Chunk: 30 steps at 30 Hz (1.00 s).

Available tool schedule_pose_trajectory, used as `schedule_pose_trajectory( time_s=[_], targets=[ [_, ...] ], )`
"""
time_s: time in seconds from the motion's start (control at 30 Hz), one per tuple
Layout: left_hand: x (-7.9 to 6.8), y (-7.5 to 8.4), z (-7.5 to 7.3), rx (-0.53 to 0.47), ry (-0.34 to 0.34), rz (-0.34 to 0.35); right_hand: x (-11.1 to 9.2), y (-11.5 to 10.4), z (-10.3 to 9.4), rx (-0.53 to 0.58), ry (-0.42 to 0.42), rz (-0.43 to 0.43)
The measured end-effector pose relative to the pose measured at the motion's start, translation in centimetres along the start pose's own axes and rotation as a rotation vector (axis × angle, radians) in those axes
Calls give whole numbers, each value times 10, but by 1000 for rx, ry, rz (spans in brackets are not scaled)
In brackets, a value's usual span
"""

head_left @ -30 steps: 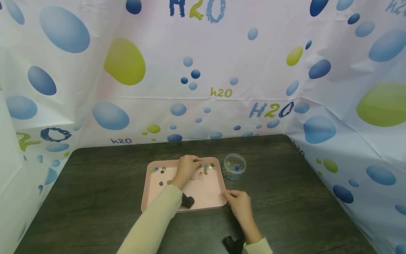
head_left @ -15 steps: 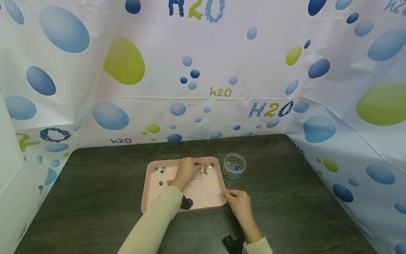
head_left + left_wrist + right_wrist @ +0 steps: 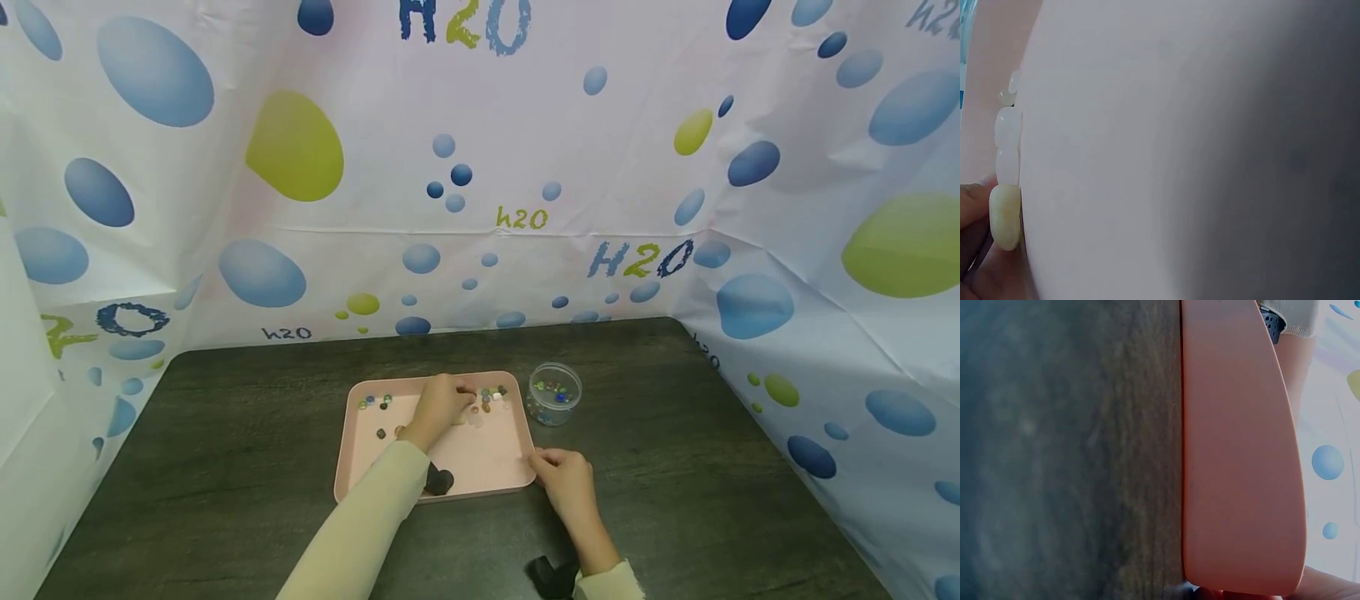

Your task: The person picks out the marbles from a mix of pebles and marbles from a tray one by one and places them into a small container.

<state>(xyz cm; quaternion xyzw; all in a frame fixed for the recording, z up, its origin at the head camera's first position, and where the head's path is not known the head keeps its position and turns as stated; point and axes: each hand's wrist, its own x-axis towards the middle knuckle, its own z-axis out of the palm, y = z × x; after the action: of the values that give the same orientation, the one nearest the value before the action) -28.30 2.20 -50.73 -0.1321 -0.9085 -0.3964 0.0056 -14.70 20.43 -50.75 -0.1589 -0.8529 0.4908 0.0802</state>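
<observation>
A pink rectangular tray (image 3: pixel 480 458) lies on the dark table with small stones on it. My left hand (image 3: pixel 438 410) reaches over it, fingertips down among the stones near the far side; whether they pinch one is hidden. Beside those fingers are pale stones (image 3: pixel 475 418) and a cluster of brown, green and white stones (image 3: pixel 491 397). In the left wrist view, a yellowish stone (image 3: pixel 1005 215) and white stones (image 3: pixel 1007 128) stand near the fingers (image 3: pixel 971 206). My right hand (image 3: pixel 566 483) grips the tray's near right corner, thumb and fingers on opposite sides of the wall.
A clear round tub (image 3: pixel 553 393) of colourful beads stands just right of the tray. Green and blue beads (image 3: pixel 375 401) sit at the tray's far left, a dark stone (image 3: pixel 381 433) below them. A patterned curtain (image 3: pixel 480 167) hangs behind the table (image 3: pixel 240 450).
My left hand has drawn slightly down and back toward the near side, its fingertips lower among the stones. The right hand stays at the tray's corner.
</observation>
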Motion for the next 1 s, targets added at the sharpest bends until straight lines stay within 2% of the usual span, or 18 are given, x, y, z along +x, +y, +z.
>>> schedule_pose_trajectory(
  time_s=[0.2, 0.33, 0.43, 0.67, 0.87, 1.0],
  targets=[
    [0, -1, 1, -40, 16, -21, 0, 3, 2, 7, 4, 6],
    [3, 5, 2, -74, 25, -36, 1, 4, 2, 9, 7, 4],
    [6, 12, 4, -109, 17, -37, 1, 3, 2, 12, 7, -1],
    [11, 32, 10, -224, -46, -40, 0, 3, 2, 13, 8, -9],
    [13, 49, 16, -193, -24, -22, 0, 3, 2, 13, 14, -10],
    [16, 56, 21, -210, -22, -16, 1, 4, 1, 9, 12, -10]
  ],
)
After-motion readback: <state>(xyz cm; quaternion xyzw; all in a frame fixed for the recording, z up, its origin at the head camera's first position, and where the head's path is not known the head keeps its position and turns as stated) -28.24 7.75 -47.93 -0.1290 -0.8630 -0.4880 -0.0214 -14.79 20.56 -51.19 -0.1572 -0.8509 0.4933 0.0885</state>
